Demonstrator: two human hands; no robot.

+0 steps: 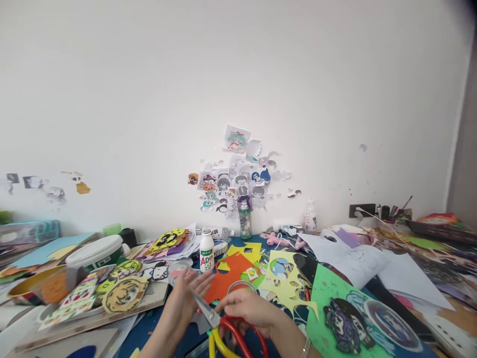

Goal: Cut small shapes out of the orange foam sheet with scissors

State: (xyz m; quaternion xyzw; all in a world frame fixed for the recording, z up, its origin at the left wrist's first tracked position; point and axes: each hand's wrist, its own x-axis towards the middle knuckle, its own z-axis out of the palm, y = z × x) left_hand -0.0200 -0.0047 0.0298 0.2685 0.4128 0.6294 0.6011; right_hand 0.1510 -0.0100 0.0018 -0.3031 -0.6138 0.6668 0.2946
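Note:
A pair of scissors [211,318] with one red and one yellow handle lies across the space between my hands, blades pointing up and left. My right hand [251,311] is curled at the red handle and holds the scissors; some of its fingers are hidden behind the handle. My left hand [186,301] is open, palm turned up and fingers stretched out, close beside the blade tips. A roll of clear tape [241,285] sits just beyond my right hand. Orange paper [234,274] with cut-outs lies behind both hands.
A white bottle [206,252] stands ahead of my left hand. Paper character cut-outs [124,293] and a white-lidded tub [95,251] crowd the left. Yellow paper with holes [285,278] and a green sheet [320,298] lie to the right. A green bottle [245,223] stands by the wall.

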